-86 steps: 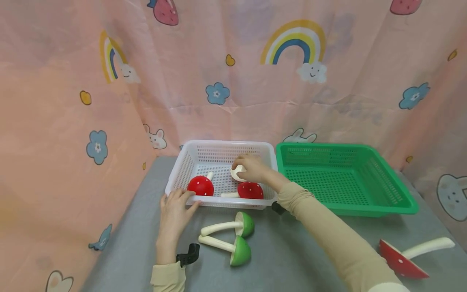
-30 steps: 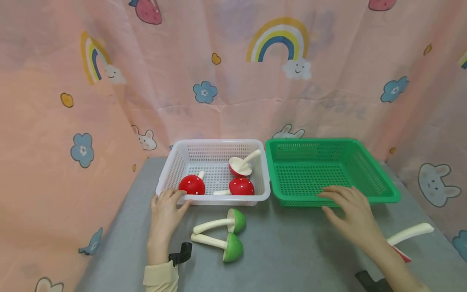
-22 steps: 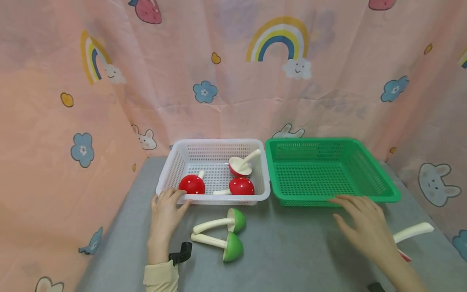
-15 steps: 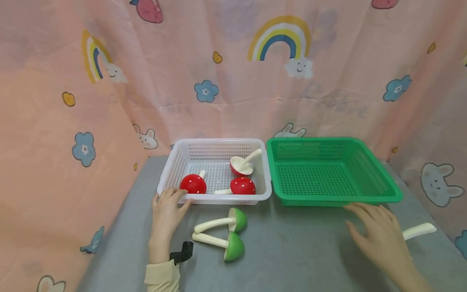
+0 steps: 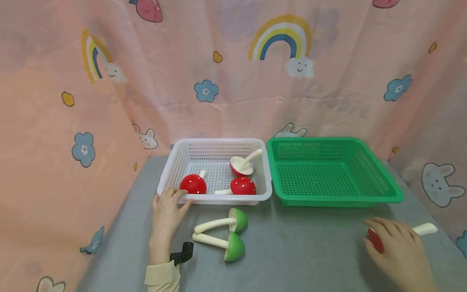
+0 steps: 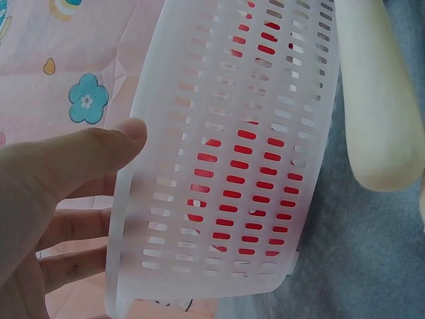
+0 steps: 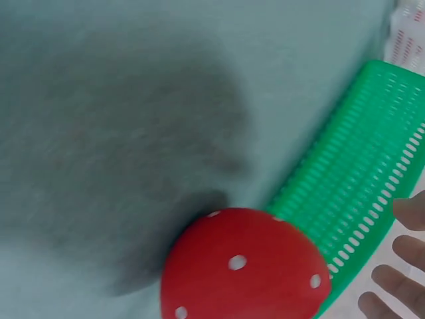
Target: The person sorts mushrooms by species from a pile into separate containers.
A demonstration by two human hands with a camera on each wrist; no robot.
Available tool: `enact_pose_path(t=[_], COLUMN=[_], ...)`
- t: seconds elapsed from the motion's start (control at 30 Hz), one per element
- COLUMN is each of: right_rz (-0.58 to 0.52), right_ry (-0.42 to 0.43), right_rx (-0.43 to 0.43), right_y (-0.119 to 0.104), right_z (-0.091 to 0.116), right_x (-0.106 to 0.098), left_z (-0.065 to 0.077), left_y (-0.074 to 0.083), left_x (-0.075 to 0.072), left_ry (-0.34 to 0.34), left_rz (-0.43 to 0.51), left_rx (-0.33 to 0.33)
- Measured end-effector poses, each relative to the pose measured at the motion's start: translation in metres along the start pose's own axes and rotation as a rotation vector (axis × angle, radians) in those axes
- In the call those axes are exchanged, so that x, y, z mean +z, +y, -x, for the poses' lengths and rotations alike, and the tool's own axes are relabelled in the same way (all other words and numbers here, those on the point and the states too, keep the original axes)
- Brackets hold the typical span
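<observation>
Head view: the right hand [image 5: 401,253], released, has come over the four-o'clock red mushroom [image 5: 375,241], alone outside the white basket [image 5: 219,197] that the left hand [image 5: 168,213] grips.

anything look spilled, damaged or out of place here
Nothing looks spilled or damaged. The one mild oddity is in the white basket: a red mushroom near its right side sits cap-down, stem tilted up, while the other two red mushrooms there show their spotted cap tops.

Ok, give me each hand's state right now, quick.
Left hand: closed, holding the rim of the white plastic basket.
Right hand: open over a white-spotted red toy mushroom, not gripping it.
</observation>
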State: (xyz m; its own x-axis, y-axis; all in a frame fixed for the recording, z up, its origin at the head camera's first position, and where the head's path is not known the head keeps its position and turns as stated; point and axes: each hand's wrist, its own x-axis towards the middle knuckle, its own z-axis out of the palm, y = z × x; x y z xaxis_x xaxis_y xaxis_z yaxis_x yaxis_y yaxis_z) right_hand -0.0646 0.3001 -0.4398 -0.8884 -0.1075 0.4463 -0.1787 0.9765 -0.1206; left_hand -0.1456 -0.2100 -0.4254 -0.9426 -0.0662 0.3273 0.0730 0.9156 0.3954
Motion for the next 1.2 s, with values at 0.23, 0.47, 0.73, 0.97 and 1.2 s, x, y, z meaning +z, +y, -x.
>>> enact_pose_path(t=[0.23, 0.47, 0.73, 0.97, 1.2], right_rz=[0.134, 0.212, 0.244, 0.265, 0.284], right_ry=[-0.099, -0.106, -0.191, -0.321, -0.230], right_rx=[0.046, 0.037, 0.081, 0.119, 0.032], right_y=[0.008, 0.011, 0.020, 0.025, 0.022], right_z=[0.009, 0.018, 0.020, 0.019, 0.020], right_x=[0.002, 0.008, 0.014, 0.018, 0.014], left_z=[0.001, 0.000, 0.000, 0.000, 0.000], left_y=[0.001, 0.000, 0.001, 0.002, 0.002], left_x=[-0.003, -0.004, -0.003, -0.002, -0.002], left_ry=[-0.004, -0.011, -0.012, -0.008, -0.011], left_rz=[0.007, 0.010, 0.010, 0.012, 0.007], left_rx=[-0.011, -0.016, -0.013, -0.009, -0.014])
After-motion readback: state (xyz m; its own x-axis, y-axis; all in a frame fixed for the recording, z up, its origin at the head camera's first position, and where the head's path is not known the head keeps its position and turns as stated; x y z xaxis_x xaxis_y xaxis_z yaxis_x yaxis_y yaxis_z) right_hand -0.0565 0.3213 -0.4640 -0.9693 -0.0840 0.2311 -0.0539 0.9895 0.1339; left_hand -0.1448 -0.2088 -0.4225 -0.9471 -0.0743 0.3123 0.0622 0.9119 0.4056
